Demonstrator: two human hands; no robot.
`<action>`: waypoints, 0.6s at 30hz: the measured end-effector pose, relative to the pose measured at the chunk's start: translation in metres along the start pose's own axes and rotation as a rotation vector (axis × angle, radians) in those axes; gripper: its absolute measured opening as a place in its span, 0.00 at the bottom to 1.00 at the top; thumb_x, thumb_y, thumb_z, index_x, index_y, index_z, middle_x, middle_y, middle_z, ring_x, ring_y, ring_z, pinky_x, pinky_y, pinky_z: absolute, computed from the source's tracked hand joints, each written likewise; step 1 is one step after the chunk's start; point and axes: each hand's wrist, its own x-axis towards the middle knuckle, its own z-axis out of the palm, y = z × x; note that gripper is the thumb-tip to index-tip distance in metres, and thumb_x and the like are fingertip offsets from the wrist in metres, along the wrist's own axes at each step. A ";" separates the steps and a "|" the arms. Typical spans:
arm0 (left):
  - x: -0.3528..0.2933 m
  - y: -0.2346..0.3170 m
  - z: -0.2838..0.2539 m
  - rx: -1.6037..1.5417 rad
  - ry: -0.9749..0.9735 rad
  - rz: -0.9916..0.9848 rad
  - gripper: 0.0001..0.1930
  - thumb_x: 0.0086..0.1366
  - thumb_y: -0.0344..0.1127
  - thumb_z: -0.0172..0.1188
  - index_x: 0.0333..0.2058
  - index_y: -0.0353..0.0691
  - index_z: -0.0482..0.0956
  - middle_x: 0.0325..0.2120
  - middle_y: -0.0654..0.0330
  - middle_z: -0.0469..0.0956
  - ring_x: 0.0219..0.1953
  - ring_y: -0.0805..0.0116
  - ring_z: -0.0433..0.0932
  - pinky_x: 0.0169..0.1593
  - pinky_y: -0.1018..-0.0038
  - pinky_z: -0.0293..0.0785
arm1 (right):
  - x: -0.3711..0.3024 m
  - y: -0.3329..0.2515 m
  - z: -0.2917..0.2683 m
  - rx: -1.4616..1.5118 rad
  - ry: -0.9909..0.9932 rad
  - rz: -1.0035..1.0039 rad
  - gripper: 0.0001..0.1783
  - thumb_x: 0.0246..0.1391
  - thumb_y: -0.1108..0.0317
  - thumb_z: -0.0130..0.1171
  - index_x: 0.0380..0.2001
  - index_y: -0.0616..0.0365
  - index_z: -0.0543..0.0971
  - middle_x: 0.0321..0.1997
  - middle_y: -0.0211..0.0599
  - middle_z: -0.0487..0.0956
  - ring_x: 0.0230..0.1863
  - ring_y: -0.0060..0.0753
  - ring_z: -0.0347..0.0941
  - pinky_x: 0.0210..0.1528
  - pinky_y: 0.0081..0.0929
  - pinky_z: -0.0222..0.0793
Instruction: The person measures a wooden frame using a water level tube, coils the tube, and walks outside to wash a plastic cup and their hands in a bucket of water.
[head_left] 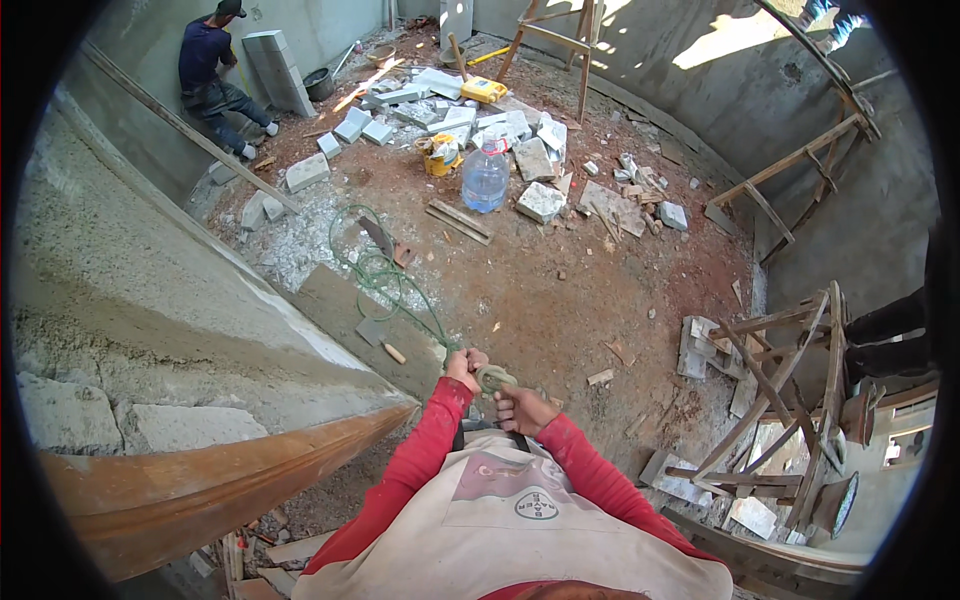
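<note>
In front of my waist, my left hand [465, 368] is closed around a small looped bundle of pale green cord [493, 378]. My right hand [526, 410] grips the lower side of that same bundle, its fingers curled in. A thin green line [375, 270] lies in loose loops on the ground and runs up toward my left hand. Whether it is rope or thin hose is too small to tell. Just left of the line is a trowel [394, 352] with a wooden handle. A handsaw [380, 238] lies among the loops.
A rough plastered wall [150, 270] with a brown wooden edge [240, 460] rises close on my left. Wooden trestles [770, 390] stand at right. Ahead are a water jug [485, 182], a yellow bucket [438, 158] and broken blocks [455, 118]. Another person [208, 70] sits by the far-left wall.
</note>
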 end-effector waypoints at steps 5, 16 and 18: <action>0.006 0.013 -0.013 0.024 -0.006 -0.056 0.15 0.54 0.33 0.45 0.13 0.51 0.52 0.10 0.71 0.51 0.11 0.74 0.50 0.17 0.75 0.47 | 0.011 0.014 0.018 0.055 0.123 -0.033 0.17 0.67 0.54 0.44 0.23 0.43 0.61 0.16 0.13 0.50 0.13 0.13 0.45 0.12 0.17 0.38; 0.019 0.021 -0.030 0.525 -0.220 0.197 0.15 0.54 0.31 0.44 0.12 0.50 0.51 0.11 0.69 0.50 0.12 0.72 0.50 0.17 0.75 0.47 | -0.011 0.016 0.060 0.107 0.233 0.053 0.19 0.68 0.55 0.41 0.21 0.41 0.57 0.14 0.14 0.50 0.10 0.12 0.41 0.10 0.18 0.33; 0.014 0.024 -0.016 0.097 -0.133 0.033 0.16 0.56 0.30 0.44 0.12 0.49 0.53 0.11 0.69 0.52 0.12 0.73 0.51 0.17 0.75 0.48 | -0.016 0.010 0.062 0.058 0.169 0.048 0.19 0.68 0.55 0.40 0.20 0.41 0.56 0.14 0.14 0.49 0.11 0.13 0.41 0.10 0.18 0.33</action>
